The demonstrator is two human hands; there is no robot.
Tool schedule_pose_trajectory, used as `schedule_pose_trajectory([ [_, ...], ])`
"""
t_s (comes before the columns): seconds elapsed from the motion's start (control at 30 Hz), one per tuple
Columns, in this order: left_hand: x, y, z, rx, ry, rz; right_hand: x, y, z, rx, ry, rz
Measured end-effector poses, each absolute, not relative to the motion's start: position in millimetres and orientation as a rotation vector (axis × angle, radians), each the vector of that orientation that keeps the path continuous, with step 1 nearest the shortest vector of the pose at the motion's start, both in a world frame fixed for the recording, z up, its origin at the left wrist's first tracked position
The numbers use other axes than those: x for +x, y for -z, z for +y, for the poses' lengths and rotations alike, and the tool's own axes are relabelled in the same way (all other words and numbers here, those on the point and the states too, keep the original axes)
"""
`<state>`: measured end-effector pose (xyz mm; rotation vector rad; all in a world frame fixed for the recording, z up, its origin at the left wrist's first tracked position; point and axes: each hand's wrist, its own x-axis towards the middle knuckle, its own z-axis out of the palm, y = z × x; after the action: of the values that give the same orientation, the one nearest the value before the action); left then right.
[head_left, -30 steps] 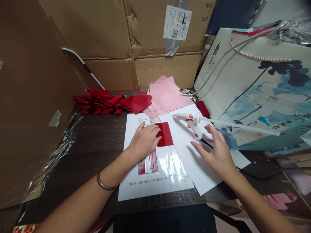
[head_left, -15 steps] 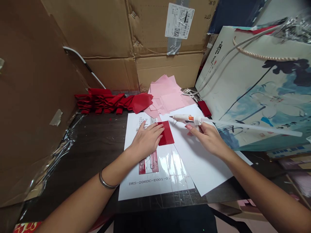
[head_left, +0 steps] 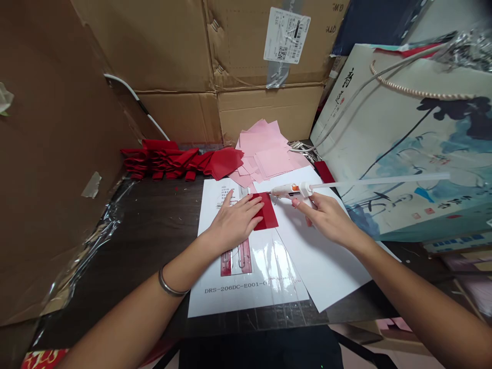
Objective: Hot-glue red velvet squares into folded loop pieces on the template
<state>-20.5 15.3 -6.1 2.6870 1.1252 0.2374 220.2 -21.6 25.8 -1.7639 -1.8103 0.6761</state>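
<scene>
From where I'm standing, the biggest thing is the painted paper bag, well to the right of the red square. The long glue stick points out towards that bag; if it snagged there, I'd expect the nozzle to be jerked off line.

Under the red square's left part and running nearer the person lies the printed sheet; the blank sheet is to the square's right. Both look loose, so a dragging wrist might shift them. Just beyond the square, the pink paper pile could catch a stray drip.

The left hand is spread flat, fingertips pressing the red square's left part; lifting too soon might let it slide. The right hand is wrapped round the handle of the glue gun, beside the square. Smallest is the nozzle, by the square's far right corner, touching or not I can't tell; drifting left, it could burn those fingers.
</scene>
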Motion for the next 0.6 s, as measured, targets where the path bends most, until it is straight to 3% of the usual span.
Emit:
schedule_pose_trajectory([
  [0.6,-17.9,5.3,13.8,2.725,-0.132,1.162,218.2,-25.5,-15.5,-1.8,-0.579,-1.879],
])
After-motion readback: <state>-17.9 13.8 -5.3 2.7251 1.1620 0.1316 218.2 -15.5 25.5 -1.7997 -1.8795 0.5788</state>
